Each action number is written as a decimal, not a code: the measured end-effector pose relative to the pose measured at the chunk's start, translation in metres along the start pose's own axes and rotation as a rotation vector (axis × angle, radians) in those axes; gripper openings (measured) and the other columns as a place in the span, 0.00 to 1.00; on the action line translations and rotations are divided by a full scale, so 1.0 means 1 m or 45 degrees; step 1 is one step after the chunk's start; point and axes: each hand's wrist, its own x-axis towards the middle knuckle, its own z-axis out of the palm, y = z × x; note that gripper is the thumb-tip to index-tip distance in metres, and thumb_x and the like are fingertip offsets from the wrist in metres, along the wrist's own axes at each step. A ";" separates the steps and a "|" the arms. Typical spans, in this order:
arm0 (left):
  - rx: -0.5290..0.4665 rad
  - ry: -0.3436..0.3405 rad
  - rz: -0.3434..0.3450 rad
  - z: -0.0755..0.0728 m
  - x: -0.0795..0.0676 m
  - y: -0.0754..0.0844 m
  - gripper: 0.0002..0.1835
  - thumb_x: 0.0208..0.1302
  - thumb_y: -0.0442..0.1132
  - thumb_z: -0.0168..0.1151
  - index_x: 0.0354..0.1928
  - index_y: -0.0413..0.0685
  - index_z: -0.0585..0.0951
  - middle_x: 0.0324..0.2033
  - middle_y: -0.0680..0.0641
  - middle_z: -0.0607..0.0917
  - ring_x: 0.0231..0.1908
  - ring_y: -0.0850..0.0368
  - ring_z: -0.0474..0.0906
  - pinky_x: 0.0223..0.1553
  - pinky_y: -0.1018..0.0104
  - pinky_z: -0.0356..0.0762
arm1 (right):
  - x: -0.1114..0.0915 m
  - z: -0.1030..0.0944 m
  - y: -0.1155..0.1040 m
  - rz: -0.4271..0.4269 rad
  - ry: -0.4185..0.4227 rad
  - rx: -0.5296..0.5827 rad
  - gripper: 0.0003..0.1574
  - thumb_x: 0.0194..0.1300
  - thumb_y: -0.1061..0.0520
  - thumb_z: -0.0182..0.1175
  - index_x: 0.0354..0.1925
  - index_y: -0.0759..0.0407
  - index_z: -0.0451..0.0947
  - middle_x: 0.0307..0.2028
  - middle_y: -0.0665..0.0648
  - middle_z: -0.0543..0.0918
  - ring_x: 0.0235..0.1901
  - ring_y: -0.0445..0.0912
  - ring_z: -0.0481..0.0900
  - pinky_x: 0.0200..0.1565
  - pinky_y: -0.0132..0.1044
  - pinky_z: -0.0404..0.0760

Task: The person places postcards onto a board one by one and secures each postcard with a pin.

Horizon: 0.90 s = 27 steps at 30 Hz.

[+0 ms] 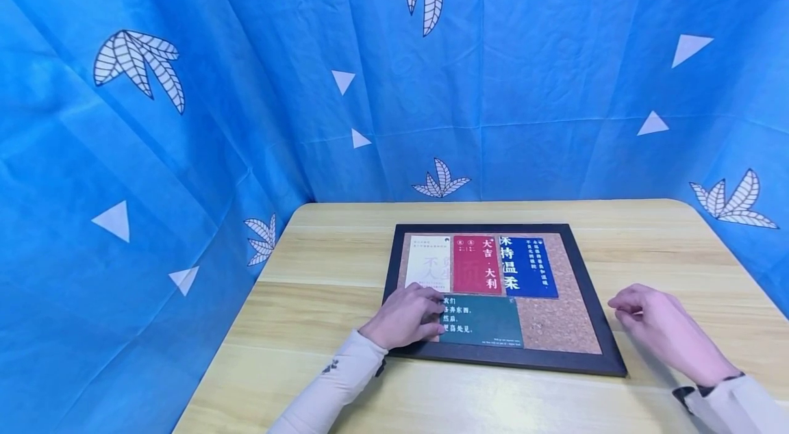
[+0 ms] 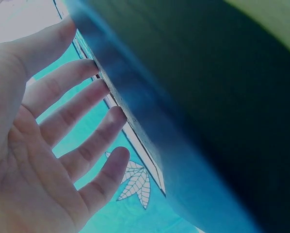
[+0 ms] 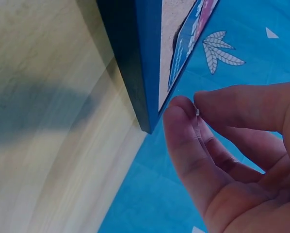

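A black-framed cork board [image 1: 592, 335] lies flat on the table with several printed cards on it. My left hand [image 1: 403, 316] reaches over its lower left part, with relaxed, spread fingertips at the left end of a green card [image 1: 483, 323]. In the left wrist view, the fingers [image 2: 82, 116] come down along the board's edge. Just beyond the right side of the frame, my right hand [image 1: 668, 331] pinches a tiny pale, shiny piece [image 3: 198, 112] between thumb and fingertips. Most of that piece is hidden by the fingers.
Above the green card sit a white card [image 1: 425, 252], a red card [image 1: 474, 266] and a blue card [image 1: 536, 270], side by side. The light wooden table [image 1: 327, 263] extends around the board. A blue patterned curtain [image 1: 524, 98] hangs behind and at the sides.
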 end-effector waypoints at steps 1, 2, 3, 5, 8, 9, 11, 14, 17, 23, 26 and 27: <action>-0.001 0.000 0.001 0.000 0.000 0.000 0.20 0.67 0.56 0.69 0.56 0.58 0.89 0.61 0.53 0.86 0.57 0.55 0.81 0.54 0.63 0.79 | 0.001 0.000 -0.001 -0.015 0.008 -0.002 0.10 0.55 0.71 0.67 0.35 0.60 0.89 0.36 0.53 0.88 0.31 0.32 0.79 0.32 0.31 0.82; -0.002 0.001 0.004 0.000 0.000 0.000 0.20 0.67 0.56 0.69 0.56 0.58 0.89 0.61 0.53 0.86 0.57 0.55 0.81 0.54 0.63 0.79 | 0.002 0.000 -0.001 -0.017 0.003 -0.001 0.10 0.55 0.71 0.67 0.35 0.60 0.89 0.36 0.53 0.87 0.31 0.32 0.79 0.31 0.31 0.82; -0.003 0.001 0.005 0.000 0.000 0.000 0.20 0.67 0.56 0.69 0.56 0.58 0.89 0.61 0.53 0.86 0.57 0.55 0.81 0.54 0.63 0.79 | 0.003 0.000 -0.002 -0.012 -0.009 0.002 0.10 0.56 0.71 0.67 0.35 0.61 0.90 0.36 0.53 0.87 0.31 0.33 0.79 0.32 0.30 0.82; -0.006 0.000 0.006 0.000 0.000 0.000 0.20 0.67 0.56 0.69 0.56 0.58 0.89 0.61 0.53 0.86 0.57 0.55 0.81 0.53 0.63 0.79 | 0.005 0.000 -0.004 0.000 -0.029 0.010 0.10 0.57 0.71 0.67 0.37 0.62 0.90 0.37 0.54 0.87 0.32 0.35 0.79 0.32 0.30 0.82; -0.002 0.000 0.003 0.000 0.000 0.000 0.20 0.67 0.56 0.69 0.56 0.58 0.89 0.61 0.53 0.86 0.56 0.55 0.81 0.53 0.64 0.78 | 0.010 -0.001 -0.007 0.035 -0.078 0.023 0.11 0.58 0.70 0.66 0.39 0.63 0.90 0.38 0.56 0.88 0.32 0.35 0.78 0.31 0.29 0.81; -0.001 0.000 0.002 0.000 0.000 0.000 0.20 0.67 0.56 0.69 0.56 0.58 0.89 0.61 0.53 0.86 0.56 0.55 0.81 0.52 0.64 0.78 | 0.011 -0.001 -0.008 0.040 -0.089 0.028 0.12 0.59 0.70 0.65 0.40 0.64 0.90 0.38 0.56 0.88 0.32 0.35 0.78 0.32 0.29 0.81; -0.001 0.001 0.001 0.000 0.000 0.000 0.20 0.67 0.57 0.69 0.55 0.58 0.89 0.61 0.54 0.86 0.56 0.55 0.81 0.51 0.64 0.78 | 0.013 -0.001 -0.010 0.050 -0.111 0.038 0.12 0.59 0.70 0.65 0.41 0.64 0.89 0.39 0.57 0.88 0.32 0.35 0.77 0.31 0.29 0.80; -0.001 0.003 0.000 0.000 0.000 0.000 0.20 0.67 0.57 0.69 0.55 0.59 0.89 0.61 0.54 0.86 0.55 0.55 0.81 0.50 0.65 0.78 | 0.017 0.001 -0.013 0.047 -0.116 0.046 0.12 0.59 0.70 0.65 0.40 0.63 0.89 0.39 0.58 0.89 0.33 0.38 0.79 0.31 0.29 0.80; 0.001 0.004 -0.001 0.000 0.000 0.000 0.20 0.67 0.57 0.69 0.55 0.59 0.89 0.61 0.54 0.86 0.55 0.55 0.81 0.50 0.65 0.78 | 0.022 0.002 -0.015 0.016 -0.101 0.038 0.11 0.58 0.71 0.66 0.38 0.62 0.89 0.38 0.58 0.89 0.34 0.41 0.82 0.32 0.30 0.81; -0.004 0.007 -0.001 0.000 0.000 0.000 0.20 0.67 0.57 0.69 0.55 0.58 0.89 0.61 0.53 0.86 0.55 0.55 0.81 0.51 0.64 0.78 | 0.031 0.004 -0.022 -0.032 -0.109 0.036 0.10 0.59 0.71 0.66 0.37 0.63 0.89 0.37 0.57 0.89 0.33 0.42 0.83 0.33 0.33 0.83; -0.009 0.004 -0.003 0.000 0.000 0.000 0.19 0.67 0.57 0.69 0.55 0.58 0.89 0.61 0.53 0.86 0.55 0.55 0.81 0.51 0.65 0.78 | 0.036 0.004 -0.027 -0.049 -0.127 0.037 0.09 0.59 0.71 0.66 0.37 0.64 0.89 0.37 0.57 0.89 0.33 0.43 0.83 0.33 0.35 0.84; -0.009 0.003 -0.004 0.000 0.000 0.000 0.19 0.67 0.57 0.69 0.55 0.58 0.89 0.61 0.53 0.86 0.55 0.55 0.81 0.51 0.65 0.78 | 0.038 0.005 -0.028 -0.060 -0.128 0.036 0.09 0.59 0.71 0.66 0.37 0.64 0.89 0.37 0.57 0.89 0.34 0.44 0.84 0.34 0.37 0.85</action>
